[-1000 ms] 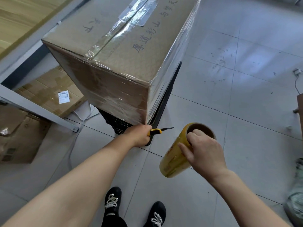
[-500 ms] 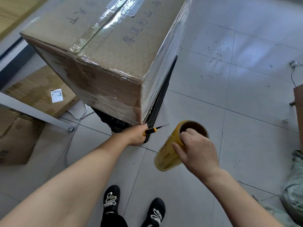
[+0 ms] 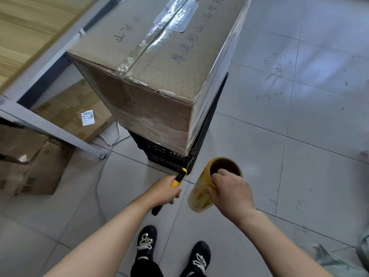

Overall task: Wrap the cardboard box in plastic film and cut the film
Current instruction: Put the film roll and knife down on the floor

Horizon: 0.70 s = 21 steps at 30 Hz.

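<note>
A large cardboard box [image 3: 159, 62], wrapped in clear plastic film on its sides, stands on a black plastic crate [image 3: 171, 156]. My left hand [image 3: 163, 190] grips a yellow and black utility knife [image 3: 178, 177] just below the crate's near corner; its tip points up toward the crate and no blade shows. My right hand [image 3: 229, 194] holds a yellowish roll of plastic film [image 3: 201, 194] by its cardboard core, fingers hooked inside the top opening, a little to the right of the knife.
A grey metal table frame [image 3: 50, 126] with a wooden top runs along the left. Flattened cardboard [image 3: 73, 110] and a brown box [image 3: 28, 164] lie under it, with a white cable [image 3: 111, 140] on the tiled floor. My black shoes [image 3: 145, 242] are below.
My left hand has pulled back from the box's lower corner, and the knife's exposed blade no longer shows. The roll stays in my right hand. The view has shifted.
</note>
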Each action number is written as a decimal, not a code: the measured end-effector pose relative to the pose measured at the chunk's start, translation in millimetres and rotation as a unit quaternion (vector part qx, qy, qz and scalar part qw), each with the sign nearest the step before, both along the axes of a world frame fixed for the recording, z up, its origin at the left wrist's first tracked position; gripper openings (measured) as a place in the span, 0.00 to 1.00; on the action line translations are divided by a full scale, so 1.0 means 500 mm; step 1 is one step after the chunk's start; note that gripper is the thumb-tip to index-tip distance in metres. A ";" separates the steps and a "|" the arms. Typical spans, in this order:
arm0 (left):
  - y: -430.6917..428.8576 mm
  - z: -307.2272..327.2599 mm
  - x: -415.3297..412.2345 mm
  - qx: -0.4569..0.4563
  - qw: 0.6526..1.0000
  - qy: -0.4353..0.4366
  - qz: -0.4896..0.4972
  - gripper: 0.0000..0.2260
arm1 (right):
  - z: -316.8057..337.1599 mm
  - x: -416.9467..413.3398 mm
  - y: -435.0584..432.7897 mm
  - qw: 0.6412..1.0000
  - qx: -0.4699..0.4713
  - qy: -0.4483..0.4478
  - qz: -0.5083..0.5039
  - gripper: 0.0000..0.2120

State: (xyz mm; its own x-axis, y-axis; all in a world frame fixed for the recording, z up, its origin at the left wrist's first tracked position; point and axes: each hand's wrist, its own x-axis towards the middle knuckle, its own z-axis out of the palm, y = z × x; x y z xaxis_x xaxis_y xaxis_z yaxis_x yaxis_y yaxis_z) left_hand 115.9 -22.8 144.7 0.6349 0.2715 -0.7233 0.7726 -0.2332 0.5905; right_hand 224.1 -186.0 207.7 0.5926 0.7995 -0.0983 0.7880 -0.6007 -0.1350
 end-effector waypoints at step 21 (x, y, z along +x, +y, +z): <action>0.126 -0.207 -0.286 -0.132 0.962 0.132 0.200 0.09 | -0.271 -0.210 0.145 0.985 -0.145 0.089 -0.025 0.07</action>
State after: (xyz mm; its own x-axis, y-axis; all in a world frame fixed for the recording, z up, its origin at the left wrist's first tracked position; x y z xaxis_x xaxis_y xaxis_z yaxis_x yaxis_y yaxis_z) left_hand -27.1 40.5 41.1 0.3021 0.2404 -0.9224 0.9009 0.2442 0.3587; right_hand 119.1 -113.7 72.0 0.5830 0.6932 -0.4237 0.7362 -0.6713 -0.0853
